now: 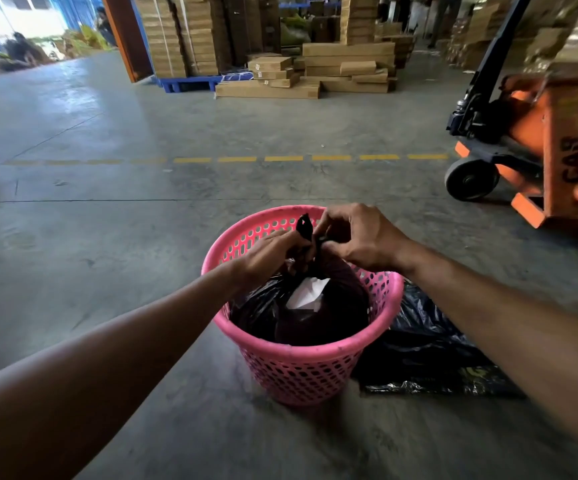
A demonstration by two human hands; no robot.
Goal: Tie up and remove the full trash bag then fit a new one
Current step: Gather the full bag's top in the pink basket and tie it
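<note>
Grey concrete warehouse floor (107, 237) all around, crossed by a dashed yellow line (239, 159); cardboard boxes (315, 64) stacked at twelve o'clock, an orange pallet jack (530, 150) parked at two o'clock. Nearest, just below centre, a pink perforated basket (301, 368) standing upright on the floor. Inside it, the full trash bag (318, 313), black, bulging, with a white scrap (306, 292) showing at the top; long axis vertical, gathered neck pointing straight up toward twelve o'clock. At four o'clock from the basket, touching its side, a flat black sheet of plastic (429, 344) on the floor, probably the new bag, not yet opened. Left hand (270, 258) and right hand (360, 237) close together over the basket, both pinched on the twisted neck (310, 247), a short black tail (304, 225) sticking up between the fingers. Judged by this: tying under way, knot seemingly not finished. Left to do: cinching, lifting the bag out of the basket, then spreading the fresh liner over the rim.
</note>
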